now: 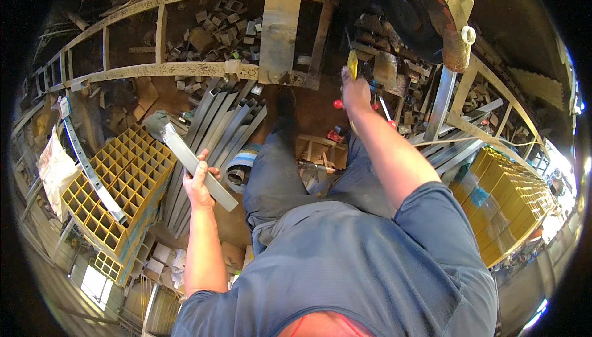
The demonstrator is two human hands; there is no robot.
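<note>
My left hand [198, 183] is wrapped around a light grey metal bar [196, 163], perhaps a square tube, which it holds tilted above a stack of long bars. At the bar's far end is a dark grey-green cloth or glove-like piece [158, 123]; I cannot tell whether it is attached. My right hand [356, 93] reaches forward with its fingers closed on a yellow-handled tool [352, 64] with a thin tip. The tool's exact kind is unclear. Beside that hand is a red ball knob [338, 104], close to the machine.
A rusty red machine [453, 41] stands at the upper right. A long pale metal frame [179, 69] crosses the far left. Long grey tubes [216, 118] lie on the floor. Yellow-edged bundles of square tubes [132, 180] flank me, with cut pieces [225, 28] heaped beyond.
</note>
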